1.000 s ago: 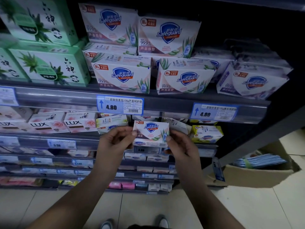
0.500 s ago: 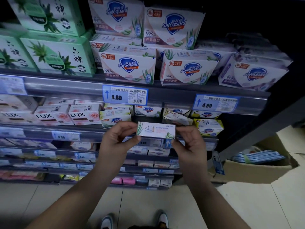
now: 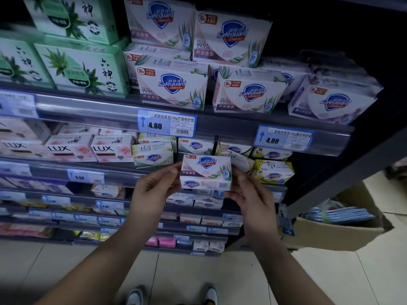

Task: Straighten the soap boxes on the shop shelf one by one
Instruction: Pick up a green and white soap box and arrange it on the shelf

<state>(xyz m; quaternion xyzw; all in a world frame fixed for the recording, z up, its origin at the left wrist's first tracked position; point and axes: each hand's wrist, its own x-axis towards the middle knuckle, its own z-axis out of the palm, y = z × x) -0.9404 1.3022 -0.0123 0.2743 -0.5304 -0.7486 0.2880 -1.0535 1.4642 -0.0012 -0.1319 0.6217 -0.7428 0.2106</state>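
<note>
A person stands at a shop shelf, both bare arms reaching up from the bottom of the frame. At centre, the left hand [image 3: 154, 187] and right hand [image 3: 253, 194] hold one white Safeguard soap box [image 3: 206, 172] between them, fingers and thumbs pinching its two short ends. The box is upright with its printed front facing the viewer, held in the air just in front of the second shelf's edge [image 3: 123, 172], not resting on it. Behind it sits a row of small Safeguard boxes [image 3: 153, 156], some tilted, with yellow boxes [image 3: 274, 171] to the right and pink Lux boxes [image 3: 92, 148] to the left. Above centre, a blue price tag [image 3: 166, 125] reads 4.80. Larger Safeguard packs [image 3: 172, 86] fill the upper shelf, green boxes [image 3: 81, 67] at upper left. A cardboard carton [image 3: 337, 234] stands on the tiled floor at lower right.
</note>
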